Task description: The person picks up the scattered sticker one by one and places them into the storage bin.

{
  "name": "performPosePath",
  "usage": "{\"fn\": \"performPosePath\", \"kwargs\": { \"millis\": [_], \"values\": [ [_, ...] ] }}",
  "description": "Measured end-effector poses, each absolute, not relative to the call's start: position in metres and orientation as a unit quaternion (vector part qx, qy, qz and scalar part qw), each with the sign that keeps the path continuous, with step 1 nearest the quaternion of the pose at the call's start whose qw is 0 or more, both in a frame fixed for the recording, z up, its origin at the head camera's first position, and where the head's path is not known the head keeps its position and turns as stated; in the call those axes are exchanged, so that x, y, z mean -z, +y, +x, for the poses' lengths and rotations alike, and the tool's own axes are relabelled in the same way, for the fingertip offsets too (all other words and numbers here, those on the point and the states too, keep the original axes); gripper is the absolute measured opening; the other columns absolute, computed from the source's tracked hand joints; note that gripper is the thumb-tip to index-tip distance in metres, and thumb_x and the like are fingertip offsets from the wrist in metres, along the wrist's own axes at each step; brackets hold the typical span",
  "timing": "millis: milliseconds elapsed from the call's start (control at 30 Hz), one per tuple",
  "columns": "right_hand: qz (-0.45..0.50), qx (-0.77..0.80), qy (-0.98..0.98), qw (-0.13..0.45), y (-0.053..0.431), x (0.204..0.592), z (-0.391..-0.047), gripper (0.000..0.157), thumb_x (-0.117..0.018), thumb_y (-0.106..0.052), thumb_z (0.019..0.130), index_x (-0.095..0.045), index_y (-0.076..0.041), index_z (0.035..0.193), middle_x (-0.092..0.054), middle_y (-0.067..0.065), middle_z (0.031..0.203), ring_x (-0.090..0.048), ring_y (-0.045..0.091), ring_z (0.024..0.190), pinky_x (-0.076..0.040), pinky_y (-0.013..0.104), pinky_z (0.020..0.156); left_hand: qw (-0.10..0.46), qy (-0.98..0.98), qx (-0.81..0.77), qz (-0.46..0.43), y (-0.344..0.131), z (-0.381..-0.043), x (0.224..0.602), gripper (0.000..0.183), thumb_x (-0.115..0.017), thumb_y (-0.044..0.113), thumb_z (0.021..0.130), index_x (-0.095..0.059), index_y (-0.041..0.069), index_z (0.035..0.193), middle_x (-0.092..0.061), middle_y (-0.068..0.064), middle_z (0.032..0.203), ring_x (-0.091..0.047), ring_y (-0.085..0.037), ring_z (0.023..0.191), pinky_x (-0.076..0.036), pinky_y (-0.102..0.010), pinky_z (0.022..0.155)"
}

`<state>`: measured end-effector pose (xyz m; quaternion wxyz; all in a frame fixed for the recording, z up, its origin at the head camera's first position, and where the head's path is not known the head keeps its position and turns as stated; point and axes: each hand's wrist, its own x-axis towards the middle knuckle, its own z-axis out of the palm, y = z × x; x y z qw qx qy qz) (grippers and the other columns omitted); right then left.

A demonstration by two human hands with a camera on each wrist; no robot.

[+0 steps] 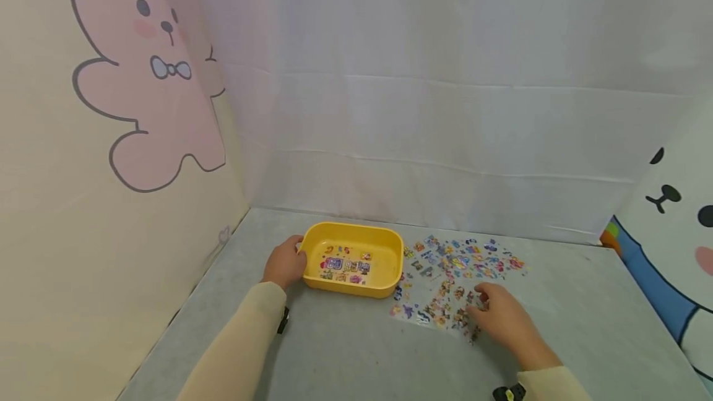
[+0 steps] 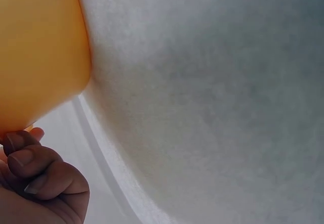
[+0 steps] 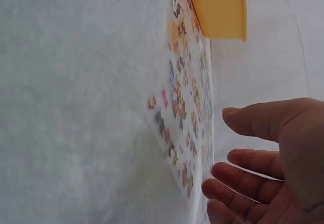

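Two cream sleeves come in nearest, the left sleeve (image 1: 236, 342) stretching further up the table (image 1: 345, 345) than the right sleeve (image 1: 554, 383). A dark band (image 1: 509, 393) sits at the right cuff, and another small black piece (image 1: 283, 320) shows beside the left one. Next comes the right hand (image 1: 504, 315), held at the near right part of some clear sticker sheets (image 1: 459, 258). Its thumb stands apart from loosely bent fingers, with nothing between them (whether a fingertip touches the stickers, I cannot tell).

The sheets lie on the table, scattered with tiny many-coloured figures, and reach left to the yellow tray (image 1: 348, 290). The tray rests on the table, upright, with more little pictures on its floor. The left hand (image 1: 285, 262) grips its left end, thumb at the rim, the other fingers curled by the outside wall.

Behind the table hangs a creased white sheet (image 1: 445, 116). A pink bear (image 1: 161, 98) with a bow tie is printed on the left wall, and a white cartoon animal (image 1: 668, 234) on the right.
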<state>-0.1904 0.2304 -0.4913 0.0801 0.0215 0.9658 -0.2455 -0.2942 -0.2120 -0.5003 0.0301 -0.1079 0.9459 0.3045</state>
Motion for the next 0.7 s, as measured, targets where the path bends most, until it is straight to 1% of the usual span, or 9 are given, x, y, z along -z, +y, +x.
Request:
{"fn": "performPosePath", "kwargs": {
  "millis": [100, 200, 367, 467, 600, 700],
  "values": [
    [0.030, 0.262, 0.961, 0.090, 0.238, 0.493, -0.188, 0.063, -0.077, -0.029, 0.091, -0.055, 0.013, 0.134, -0.062, 0.024, 0.119, -0.062, 0.036, 0.103, -0.052, 0.056, 0.086, 0.034, 0.945, -0.304, -0.116, -0.211, -0.295, 0.502, 0.049, -0.054, 0.020, 0.104, -0.049, 0.007, 0.151, -0.063, -0.020, 0.132, -0.059, -0.034, 0.108, -0.049, -0.056, 0.102],
    [0.038, 0.275, 0.956, 0.096, 0.243, 0.495, -0.186, 0.068, -0.077, -0.030, 0.091, -0.052, 0.015, 0.135, -0.059, 0.028, 0.123, -0.061, 0.041, 0.107, -0.051, 0.058, 0.089, 0.034, 0.945, -0.303, -0.118, -0.210, -0.296, 0.503, 0.049, -0.055, 0.019, 0.103, -0.050, 0.007, 0.150, -0.064, -0.019, 0.130, -0.059, -0.033, 0.103, -0.050, -0.055, 0.100],
    [0.052, 0.264, 0.958, 0.101, 0.245, 0.501, -0.185, 0.070, -0.079, -0.029, 0.089, -0.052, 0.018, 0.132, -0.058, 0.031, 0.122, -0.057, 0.046, 0.112, -0.047, 0.061, 0.096, 0.038, 0.944, -0.304, -0.124, -0.210, -0.296, 0.502, 0.049, -0.055, 0.019, 0.103, -0.050, 0.007, 0.150, -0.064, -0.019, 0.129, -0.058, -0.033, 0.102, -0.050, -0.055, 0.101],
    [0.060, 0.248, 0.961, 0.104, 0.245, 0.503, -0.187, 0.068, -0.081, -0.027, 0.087, -0.054, 0.019, 0.129, -0.058, 0.031, 0.118, -0.057, 0.045, 0.111, -0.046, 0.061, 0.097, 0.043, 0.941, -0.308, -0.133, -0.210, -0.295, 0.500, 0.049, -0.055, 0.019, 0.103, -0.049, 0.008, 0.151, -0.063, -0.019, 0.131, -0.058, -0.033, 0.104, -0.049, -0.055, 0.102],
    [0.068, 0.223, 0.967, 0.103, 0.244, 0.504, -0.189, 0.066, -0.082, -0.026, 0.086, -0.056, 0.019, 0.126, -0.057, 0.029, 0.113, -0.057, 0.041, 0.105, -0.046, 0.060, 0.096, 0.044, 0.941, -0.307, -0.135, -0.208, -0.295, 0.499, 0.049, -0.054, 0.019, 0.103, -0.049, 0.008, 0.151, -0.062, -0.020, 0.134, -0.058, -0.034, 0.107, -0.048, -0.055, 0.103],
    [0.067, 0.210, 0.970, 0.102, 0.244, 0.505, -0.190, 0.067, -0.083, -0.027, 0.085, -0.056, 0.019, 0.124, -0.056, 0.030, 0.111, -0.056, 0.042, 0.103, -0.046, 0.060, 0.094, 0.046, 0.941, -0.305, -0.137, -0.207, -0.295, 0.497, 0.049, -0.054, 0.018, 0.103, -0.049, 0.007, 0.150, -0.061, -0.020, 0.136, -0.059, -0.035, 0.109, -0.047, -0.056, 0.105]
  ]
}}
